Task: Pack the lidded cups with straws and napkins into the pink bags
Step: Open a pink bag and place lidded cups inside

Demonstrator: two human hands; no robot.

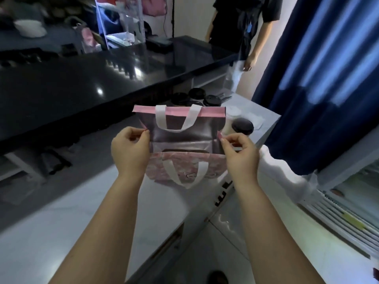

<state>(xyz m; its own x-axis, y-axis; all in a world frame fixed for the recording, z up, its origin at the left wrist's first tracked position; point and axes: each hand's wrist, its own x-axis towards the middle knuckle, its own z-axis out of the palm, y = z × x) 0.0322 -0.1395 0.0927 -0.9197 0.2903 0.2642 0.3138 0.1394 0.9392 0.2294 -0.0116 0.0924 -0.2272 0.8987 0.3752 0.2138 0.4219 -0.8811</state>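
Two bare hands hold a soft pink bag point(180, 171) open over the smooth white worktop point(61, 222). Its lining is shiny, crinkled silver foil and its rim a flat pink band. A broad white strap handle point(160, 117) loops down over the far wall. A matching strap hangs over the near wall, whose outer face carries a mottled pink marbled print.

The left hand point(131, 150) pinches the bag's left side fold between thumb and curled fingertips point(143, 135). The right hand point(240, 156) pinches the right side fold the same way, so the mouth stands as a wide rectangle between them. A dark rounded shape lies low inside; I cannot tell what it is.

Just behind the bag stand three round black-lidded cups point(196, 93). At its right, near the right fingers, stand a pale cup with a white lid point(231, 117) and a cup with a glossy black lid point(243, 126), with a flat white napkin point(257, 119) beyond. A glossy black counter point(82, 89) runs at left, and a pleated blue curtain point(328, 78) hangs at right.
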